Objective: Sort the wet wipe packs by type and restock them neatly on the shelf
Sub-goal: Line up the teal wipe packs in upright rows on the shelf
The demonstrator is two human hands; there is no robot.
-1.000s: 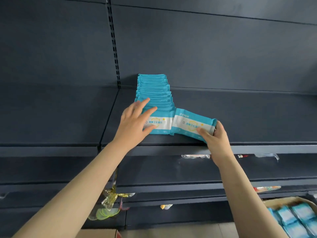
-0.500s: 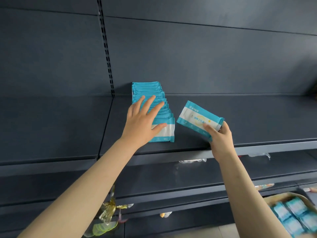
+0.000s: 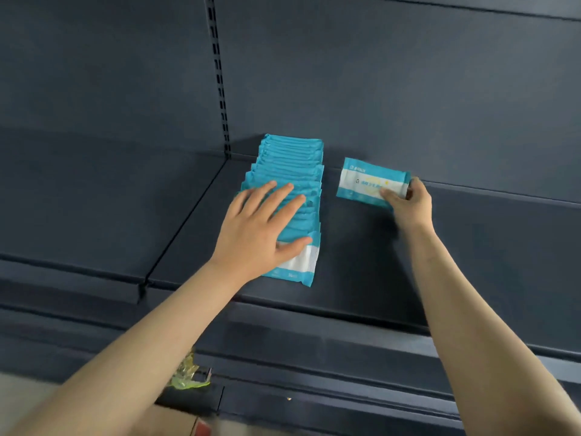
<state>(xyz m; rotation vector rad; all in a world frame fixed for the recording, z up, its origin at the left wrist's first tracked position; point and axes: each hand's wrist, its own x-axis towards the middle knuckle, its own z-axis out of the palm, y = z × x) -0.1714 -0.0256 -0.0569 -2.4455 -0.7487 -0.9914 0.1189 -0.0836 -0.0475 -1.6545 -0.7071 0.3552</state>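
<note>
The person is stretching both bare arms up and forward over the dark shelf [image 3: 408, 265]. The left hand [image 3: 264, 231] is lying palm down on the row of blue wipe packs [image 3: 295, 165], with its fingers straight and fanned toward the back. The thumb is stretching across the white band of the front pack. It is pressing, not gripping, and no finger is curling round anything. The row is running from near the front edge to the rear wall, its packs overlapping like shingles, just right of the slotted upright [image 3: 220, 73].

The right hand [image 3: 408, 201] is pinching a single pack [image 3: 361, 180] by its right end, with the thumb on the printed face and the other fingers wrapping behind. That pack is sitting far back, beside the row with a gap between them. I cannot tell whether it is touching the shelf.

Lower down, a crumpled yellow-green wrapper [image 3: 185, 376] is lying by a cardboard box [image 3: 163, 420].
</note>
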